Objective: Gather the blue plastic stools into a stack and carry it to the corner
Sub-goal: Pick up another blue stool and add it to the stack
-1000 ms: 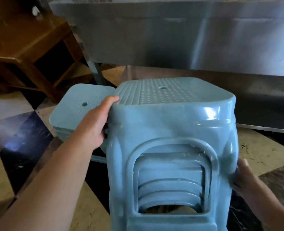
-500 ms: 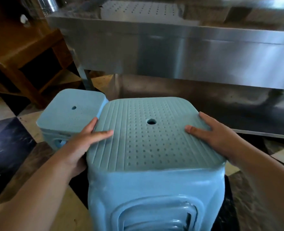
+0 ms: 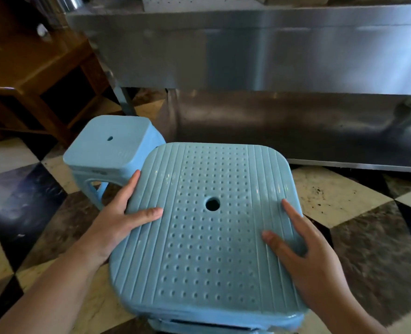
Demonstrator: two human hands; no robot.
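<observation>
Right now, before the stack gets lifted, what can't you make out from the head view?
- How many stools sit under the top stool: its seat hides them.
- The stack's feet on the floor: cut off by the bottom edge.
- Left hand fingers beyond the seat's side: hidden, so its grip is unclear.
- Right hand: blurred.
- Lower legs of the second stool: hidden behind the left hand.
- The corner: not in view.

A stainless-steel worktop [image 3: 260, 44] spans the back, its brushed front panel catching light, with a lower steel shelf [image 3: 296, 126] beneath it. A dark wooden table [image 3: 30, 75] stands at the left. The floor [image 3: 344, 201] is chequered in cream and dark marble-like tiles.
</observation>
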